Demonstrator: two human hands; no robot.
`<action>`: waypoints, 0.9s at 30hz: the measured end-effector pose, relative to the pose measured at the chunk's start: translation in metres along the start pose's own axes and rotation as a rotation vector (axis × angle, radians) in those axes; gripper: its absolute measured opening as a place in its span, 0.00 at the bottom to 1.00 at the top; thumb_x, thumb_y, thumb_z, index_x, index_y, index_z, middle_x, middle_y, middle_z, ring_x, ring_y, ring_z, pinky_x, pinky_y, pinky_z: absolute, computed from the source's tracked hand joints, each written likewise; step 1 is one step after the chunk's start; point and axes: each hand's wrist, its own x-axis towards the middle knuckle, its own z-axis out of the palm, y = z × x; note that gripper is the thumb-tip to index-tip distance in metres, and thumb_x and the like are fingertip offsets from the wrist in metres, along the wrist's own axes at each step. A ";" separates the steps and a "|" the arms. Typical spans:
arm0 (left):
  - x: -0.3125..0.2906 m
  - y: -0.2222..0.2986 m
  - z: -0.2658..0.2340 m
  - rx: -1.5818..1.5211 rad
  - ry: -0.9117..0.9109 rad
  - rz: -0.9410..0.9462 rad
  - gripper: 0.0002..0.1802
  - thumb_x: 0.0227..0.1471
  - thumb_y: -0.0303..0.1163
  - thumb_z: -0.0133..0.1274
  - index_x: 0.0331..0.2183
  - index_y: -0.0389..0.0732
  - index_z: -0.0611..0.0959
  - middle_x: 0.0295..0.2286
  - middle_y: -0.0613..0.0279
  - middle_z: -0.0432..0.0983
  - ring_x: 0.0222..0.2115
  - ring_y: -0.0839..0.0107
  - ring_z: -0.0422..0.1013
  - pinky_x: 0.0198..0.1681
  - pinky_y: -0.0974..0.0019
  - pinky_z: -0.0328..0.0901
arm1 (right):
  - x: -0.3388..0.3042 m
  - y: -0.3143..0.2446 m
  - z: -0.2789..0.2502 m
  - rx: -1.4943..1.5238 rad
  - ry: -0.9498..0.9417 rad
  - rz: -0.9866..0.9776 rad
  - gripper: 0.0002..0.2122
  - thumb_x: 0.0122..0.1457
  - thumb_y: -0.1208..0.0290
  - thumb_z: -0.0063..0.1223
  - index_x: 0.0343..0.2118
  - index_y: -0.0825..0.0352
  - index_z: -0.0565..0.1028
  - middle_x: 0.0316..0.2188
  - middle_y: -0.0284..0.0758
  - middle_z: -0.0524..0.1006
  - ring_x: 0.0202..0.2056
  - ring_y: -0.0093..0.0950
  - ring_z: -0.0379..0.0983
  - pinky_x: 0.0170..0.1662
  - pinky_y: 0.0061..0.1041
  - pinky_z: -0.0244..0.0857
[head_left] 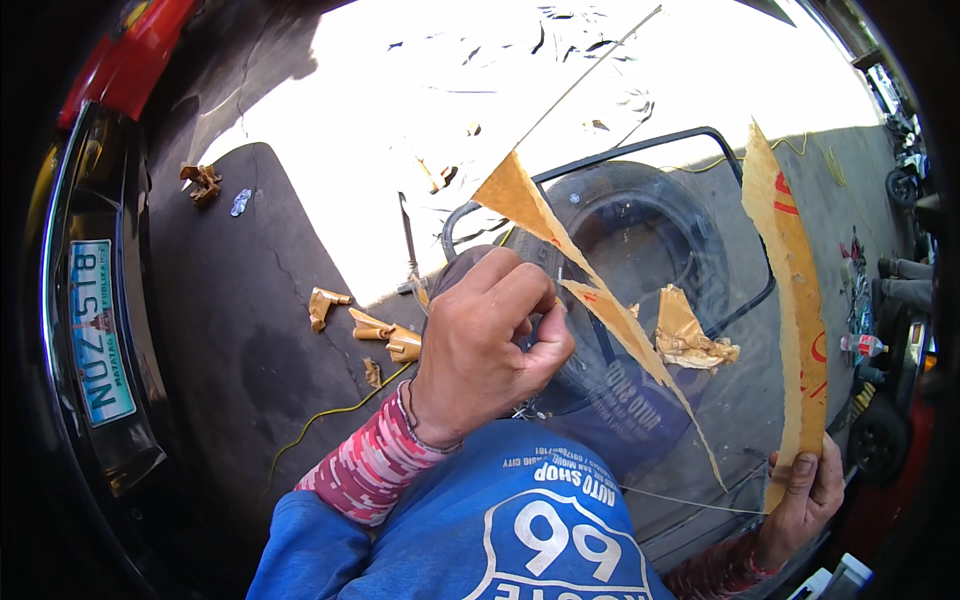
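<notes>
In front of my chest is a clear glass pane with a reflection of the blue shirt on it. A torn, narrow strip of brown masking paper runs diagonally across the glass. My left hand is closed in a pinch at this strip, thumb and forefinger beside a torn tip of it. At the lower right, my right hand grips the pane's corner, its thumb over the lower end of a longer brown paper strip with red marks. That strip has one ragged side and one straight side.
Behind the glass lie a tyre and a black tubular frame. Crumpled brown paper and smaller scraps are scattered about. A yellow cord crosses the floor. A dark car's rear stands left; a bottle lies right.
</notes>
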 end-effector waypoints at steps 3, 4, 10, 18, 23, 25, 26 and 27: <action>0.000 0.001 -0.005 -0.041 -0.044 -0.023 0.07 0.48 0.22 0.65 0.27 0.35 0.81 0.26 0.62 0.74 0.22 0.76 0.77 0.26 0.74 0.72 | -0.001 -0.002 0.002 0.029 0.009 0.014 0.17 0.76 0.63 0.50 0.53 0.75 0.78 0.32 0.34 0.79 0.30 0.18 0.76 0.34 0.18 0.69; 0.001 0.001 -0.006 -0.057 -0.063 -0.036 0.07 0.48 0.22 0.65 0.27 0.35 0.81 0.26 0.62 0.74 0.22 0.76 0.77 0.26 0.74 0.72 | -0.001 -0.003 0.003 0.032 0.018 0.019 0.17 0.76 0.63 0.50 0.53 0.75 0.78 0.32 0.34 0.79 0.30 0.18 0.76 0.34 0.18 0.69; 0.003 -0.002 -0.004 -0.028 -0.038 -0.012 0.07 0.48 0.23 0.64 0.27 0.35 0.80 0.26 0.61 0.74 0.22 0.75 0.77 0.26 0.74 0.72 | -0.001 -0.004 0.001 0.023 -0.016 -0.010 0.17 0.76 0.63 0.50 0.53 0.75 0.77 0.33 0.34 0.79 0.30 0.18 0.76 0.34 0.18 0.69; 0.003 0.000 -0.002 -0.079 -0.006 -0.008 0.09 0.47 0.21 0.63 0.26 0.36 0.77 0.24 0.60 0.70 0.18 0.72 0.69 0.21 0.67 0.64 | -0.003 -0.007 0.005 0.007 0.025 -0.003 0.17 0.76 0.63 0.50 0.52 0.75 0.78 0.32 0.33 0.78 0.30 0.18 0.75 0.34 0.17 0.68; 0.004 0.002 -0.004 -0.012 -0.023 -0.018 0.09 0.47 0.22 0.64 0.25 0.36 0.78 0.24 0.62 0.74 0.21 0.75 0.76 0.26 0.74 0.72 | -0.001 -0.007 0.003 0.023 -0.001 0.008 0.17 0.76 0.63 0.50 0.52 0.75 0.78 0.33 0.33 0.79 0.30 0.18 0.76 0.35 0.17 0.69; 0.003 0.002 -0.007 -0.048 -0.052 -0.048 0.09 0.47 0.23 0.64 0.25 0.36 0.77 0.24 0.62 0.74 0.21 0.75 0.76 0.26 0.74 0.72 | -0.001 -0.006 0.002 0.030 -0.005 0.008 0.17 0.76 0.63 0.50 0.53 0.75 0.78 0.33 0.33 0.79 0.31 0.18 0.76 0.35 0.17 0.69; 0.003 0.002 -0.007 -0.037 -0.060 -0.041 0.09 0.48 0.23 0.64 0.25 0.36 0.77 0.24 0.62 0.74 0.21 0.76 0.76 0.26 0.74 0.72 | -0.002 -0.005 0.002 0.033 -0.005 0.008 0.17 0.76 0.63 0.51 0.53 0.75 0.78 0.33 0.34 0.79 0.31 0.18 0.76 0.35 0.17 0.69; 0.004 0.001 -0.006 -0.028 -0.058 -0.032 0.09 0.48 0.23 0.64 0.25 0.36 0.77 0.24 0.62 0.74 0.22 0.76 0.76 0.26 0.74 0.72 | -0.002 -0.004 0.003 0.037 -0.005 0.006 0.17 0.76 0.63 0.51 0.53 0.75 0.78 0.33 0.34 0.79 0.31 0.18 0.77 0.35 0.17 0.69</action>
